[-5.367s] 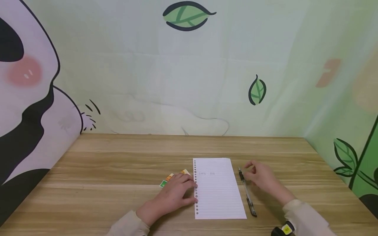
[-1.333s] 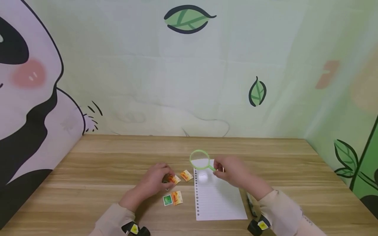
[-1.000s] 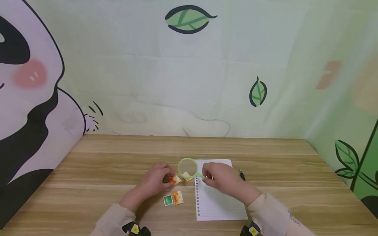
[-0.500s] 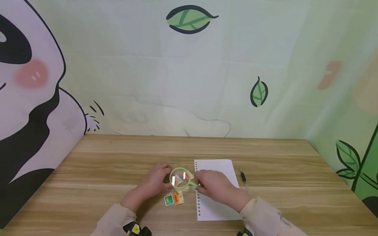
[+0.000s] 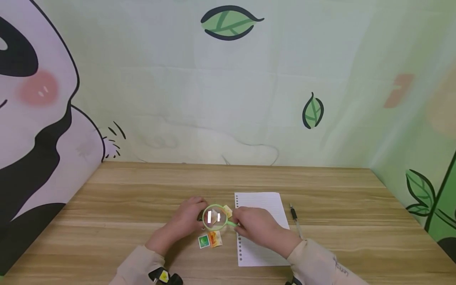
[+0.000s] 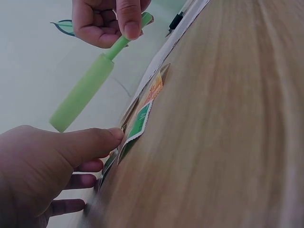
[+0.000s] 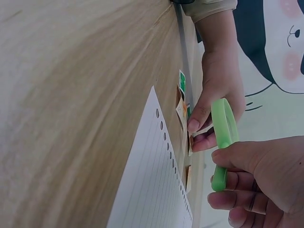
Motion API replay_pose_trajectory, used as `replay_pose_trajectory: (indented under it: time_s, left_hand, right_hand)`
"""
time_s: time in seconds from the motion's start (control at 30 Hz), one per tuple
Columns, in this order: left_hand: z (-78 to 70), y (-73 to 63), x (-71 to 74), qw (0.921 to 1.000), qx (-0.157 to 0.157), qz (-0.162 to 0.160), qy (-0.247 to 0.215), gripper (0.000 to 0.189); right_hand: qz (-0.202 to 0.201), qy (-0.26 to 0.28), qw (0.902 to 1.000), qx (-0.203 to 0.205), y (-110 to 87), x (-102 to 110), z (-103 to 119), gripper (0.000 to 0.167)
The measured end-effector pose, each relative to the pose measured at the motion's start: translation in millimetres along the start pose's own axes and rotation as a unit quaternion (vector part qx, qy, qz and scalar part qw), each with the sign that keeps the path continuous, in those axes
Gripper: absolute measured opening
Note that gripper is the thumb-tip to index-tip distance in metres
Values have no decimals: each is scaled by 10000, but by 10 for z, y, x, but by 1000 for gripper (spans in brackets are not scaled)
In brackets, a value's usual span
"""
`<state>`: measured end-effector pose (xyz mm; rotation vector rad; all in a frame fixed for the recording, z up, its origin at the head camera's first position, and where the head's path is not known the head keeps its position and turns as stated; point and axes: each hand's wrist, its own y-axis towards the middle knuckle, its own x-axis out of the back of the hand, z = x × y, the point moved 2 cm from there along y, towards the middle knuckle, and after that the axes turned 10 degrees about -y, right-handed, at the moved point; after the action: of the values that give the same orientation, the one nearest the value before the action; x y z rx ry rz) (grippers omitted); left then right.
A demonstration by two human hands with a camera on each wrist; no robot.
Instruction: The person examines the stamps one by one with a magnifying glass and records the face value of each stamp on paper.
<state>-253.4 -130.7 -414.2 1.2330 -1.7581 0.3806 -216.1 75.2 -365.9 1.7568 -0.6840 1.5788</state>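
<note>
My right hand (image 5: 258, 225) pinches the handle of a light green magnifying glass (image 5: 215, 217). In the left wrist view the glass (image 6: 83, 92) hangs tilted above the table, apart from the stamps. Beneath its lens in the head view lies a stamp, blurred by bright reflections. My left hand (image 5: 185, 215) rests at that stamp's left side; in its wrist view the thumb (image 6: 102, 140) is extended at the stamps' edge, with the other fingers spread beyond. Nearer me lie a green stamp (image 5: 204, 241) and an orange stamp (image 5: 215, 239) side by side. Another orange stamp (image 5: 228, 211) is partly covered by the lens.
A lined sheet of paper (image 5: 263, 255) with punched holes lies under my right hand and forearm. Right of it is a pen (image 5: 293, 213), partly hidden by the sleeve. The wooden table (image 5: 142, 186) ends at a printed backdrop (image 5: 160, 87).
The pen lay under my right fingers at first; now they hold the magnifying glass, which has come left and down from the sheet to the stamps. My left hand has shifted left, uncovering stamps.
</note>
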Motion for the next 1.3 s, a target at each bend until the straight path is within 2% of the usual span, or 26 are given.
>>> replay_pose_trajectory:
  time_s: [0.83, 1.17, 1.3]
  left_hand:
    - [-58, -8, 19, 9994, 14, 146, 305, 35]
    - [-51, -13, 13, 9986, -210, 57, 484, 31]
    - [-49, -13, 7, 9987, -76, 104, 496, 26]
  right_hand:
    - [-160, -116, 9997, 126, -4, -8, -10, 14]
    - [-195, -230, 9994, 139, -22, 16, -31, 14]
    - [-317, -209, 9993, 13, -69, 80, -99, 14]
